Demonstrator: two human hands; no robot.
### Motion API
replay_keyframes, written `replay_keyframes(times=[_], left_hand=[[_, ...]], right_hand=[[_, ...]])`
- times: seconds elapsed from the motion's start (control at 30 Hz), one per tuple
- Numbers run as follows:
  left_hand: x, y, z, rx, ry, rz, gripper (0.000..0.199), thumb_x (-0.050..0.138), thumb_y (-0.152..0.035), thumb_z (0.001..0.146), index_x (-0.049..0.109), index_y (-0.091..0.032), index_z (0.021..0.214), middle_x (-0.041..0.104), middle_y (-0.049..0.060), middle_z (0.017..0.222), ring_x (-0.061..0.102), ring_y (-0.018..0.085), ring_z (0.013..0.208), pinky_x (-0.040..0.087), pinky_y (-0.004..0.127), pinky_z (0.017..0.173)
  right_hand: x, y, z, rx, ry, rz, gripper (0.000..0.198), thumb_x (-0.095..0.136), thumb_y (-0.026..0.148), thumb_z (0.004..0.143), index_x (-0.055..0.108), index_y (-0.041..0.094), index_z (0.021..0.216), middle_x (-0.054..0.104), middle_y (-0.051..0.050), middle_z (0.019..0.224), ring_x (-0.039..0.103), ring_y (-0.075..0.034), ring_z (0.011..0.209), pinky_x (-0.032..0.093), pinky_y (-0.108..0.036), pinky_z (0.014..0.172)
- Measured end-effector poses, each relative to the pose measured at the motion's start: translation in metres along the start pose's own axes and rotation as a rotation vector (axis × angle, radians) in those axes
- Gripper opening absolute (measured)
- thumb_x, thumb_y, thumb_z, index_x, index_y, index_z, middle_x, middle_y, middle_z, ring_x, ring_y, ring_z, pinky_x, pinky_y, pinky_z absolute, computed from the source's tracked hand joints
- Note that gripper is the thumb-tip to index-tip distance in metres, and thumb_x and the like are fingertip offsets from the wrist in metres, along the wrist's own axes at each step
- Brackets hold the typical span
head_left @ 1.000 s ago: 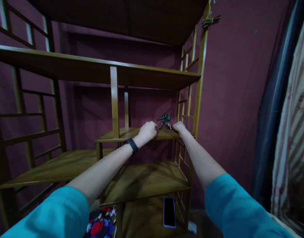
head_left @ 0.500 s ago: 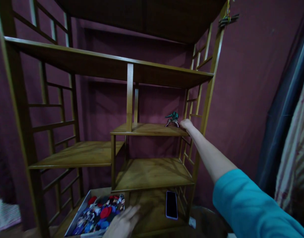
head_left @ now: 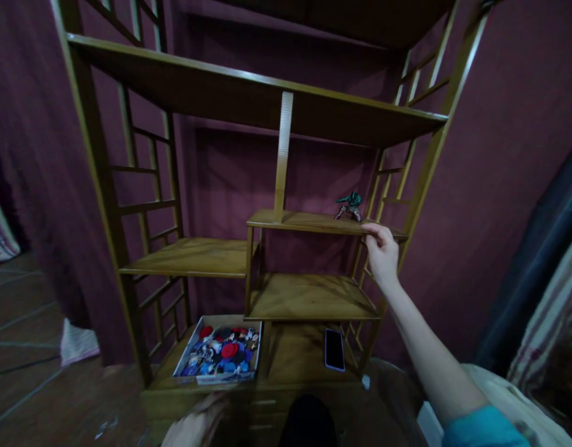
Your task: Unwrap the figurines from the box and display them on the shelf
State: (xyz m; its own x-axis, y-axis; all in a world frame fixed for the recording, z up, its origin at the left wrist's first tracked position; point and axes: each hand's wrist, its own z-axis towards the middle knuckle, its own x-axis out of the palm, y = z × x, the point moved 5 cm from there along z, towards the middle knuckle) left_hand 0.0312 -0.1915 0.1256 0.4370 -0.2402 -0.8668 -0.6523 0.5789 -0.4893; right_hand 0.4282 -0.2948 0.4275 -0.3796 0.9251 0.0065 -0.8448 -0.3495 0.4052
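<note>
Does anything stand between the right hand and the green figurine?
Nothing visible does: the right hand is by the front edge of the shelf, and the green figurine stands close by, up and left in the picture.

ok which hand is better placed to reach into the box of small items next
Probably the left hand: it appears just below the box, while the right hand is up by the shelf, near the green figure.
</note>
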Motion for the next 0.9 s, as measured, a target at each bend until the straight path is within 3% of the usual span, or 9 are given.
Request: replay_keyframes(times=[0.13,0.23,0.37,0.47,0.6,0.77,0.9], left_hand=[[0.009,0.023,0.009,-0.158,-0.101,-0.167,0.030,0.045,-0.029,0.079,0.068,-0.028,0.097,0.068,0.002,0.104,0.062,0.022,0.097,0.045,0.030,0.085],[0.015,0.045,0.021,-0.234,-0.193,-0.462,0.026,0.051,-0.035,0.073,0.071,-0.020,0.082,0.071,0.006,0.089,0.064,0.023,0.087,0.047,0.029,0.078],[0.020,0.080,0.036,-0.403,-0.325,-0.880,0.032,0.063,-0.041,0.059,0.070,-0.013,0.075,0.069,0.006,0.068,0.061,0.021,0.065,0.047,0.028,0.061],[0.021,0.106,0.051,-0.519,-0.393,-1.097,0.035,0.070,-0.037,0.052,0.069,-0.012,0.076,0.067,0.006,0.066,0.060,0.017,0.062,0.045,0.026,0.058],[0.025,0.140,0.081,-0.608,-0.456,-1.226,0.033,0.071,-0.031,0.051,0.066,-0.011,0.076,0.067,0.007,0.068,0.059,0.015,0.060,0.044,0.025,0.056],[0.023,0.191,0.117,-0.665,-0.645,-1.171,0.029,0.066,-0.025,0.055,0.065,-0.010,0.080,0.065,0.005,0.067,0.056,0.012,0.056,0.041,0.023,0.053],[0.027,0.225,0.134,-0.677,-0.649,-1.058,0.032,0.062,-0.029,0.061,0.064,-0.009,0.086,0.063,0.004,0.067,0.055,0.012,0.057,0.041,0.023,0.054]], right_hand=[[0.030,0.022,-0.127,0.232,0.322,0.178,0.020,0.045,0.021,0.081,0.064,0.021,0.089,0.062,-0.005,0.093,0.057,-0.017,0.089,0.044,-0.033,0.083],[0.067,0.022,-0.231,0.458,0.646,0.359,0.020,0.046,0.025,0.083,0.065,0.021,0.087,0.061,-0.006,0.094,0.058,-0.017,0.083,0.048,-0.029,0.071],[0.113,0.018,-0.326,0.613,0.857,0.436,0.021,0.046,0.024,0.083,0.066,0.022,0.085,0.061,-0.006,0.094,0.058,-0.018,0.088,0.047,-0.028,0.074],[0.149,0.011,-0.363,0.663,0.911,0.430,0.020,0.046,0.022,0.081,0.067,0.022,0.083,0.062,-0.004,0.087,0.058,-0.017,0.082,0.045,-0.027,0.073],[0.204,-0.004,-0.395,0.696,0.962,0.383,0.022,0.046,0.017,0.077,0.068,0.022,0.081,0.062,-0.002,0.080,0.058,-0.015,0.075,0.045,-0.025,0.070],[0.271,-0.031,-0.419,0.724,0.975,0.323,0.024,0.046,0.019,0.075,0.068,0.022,0.084,0.067,-0.001,0.081,0.060,-0.016,0.079,0.046,-0.028,0.075],[0.310,-0.059,-0.438,0.822,0.944,0.272,0.026,0.045,0.021,0.073,0.068,0.022,0.085,0.067,0.000,0.078,0.061,-0.017,0.077,0.048,-0.029,0.071]])
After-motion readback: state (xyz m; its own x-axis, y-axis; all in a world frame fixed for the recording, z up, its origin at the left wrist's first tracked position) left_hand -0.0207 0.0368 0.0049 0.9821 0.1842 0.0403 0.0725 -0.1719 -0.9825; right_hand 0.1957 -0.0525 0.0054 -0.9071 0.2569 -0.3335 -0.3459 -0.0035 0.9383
